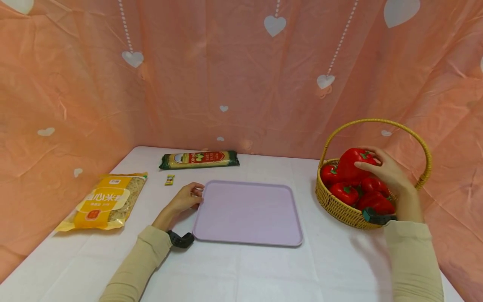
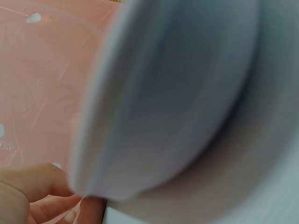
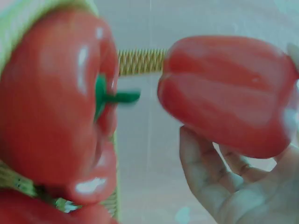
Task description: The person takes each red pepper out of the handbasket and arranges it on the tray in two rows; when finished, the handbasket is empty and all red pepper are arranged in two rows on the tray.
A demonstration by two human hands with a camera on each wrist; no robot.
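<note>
A lilac tray [image 1: 249, 214] lies on the table in the head view. At its left edge my left hand [image 1: 186, 197] pinches the rim; in the left wrist view the blurred tray [image 2: 177, 93] fills most of the picture, with the fingers [image 2: 35, 184] at its lower corner. My right hand [image 1: 390, 172] grips a red bell pepper [image 1: 350, 165] over the wicker basket [image 1: 336, 207]. The right wrist view shows this bell pepper [image 3: 229, 93] between thumb and fingers, apart from another red pepper [image 3: 51, 98] with a green stem in the basket.
Several red peppers [image 1: 344, 193] fill the basket, whose tall handle [image 1: 371, 121] arches above the right hand. A yellow bag [image 1: 102, 203] lies at the left, a green-ended pasta packet [image 1: 200, 160] at the back, and a small yellow sachet [image 1: 170, 180] near it.
</note>
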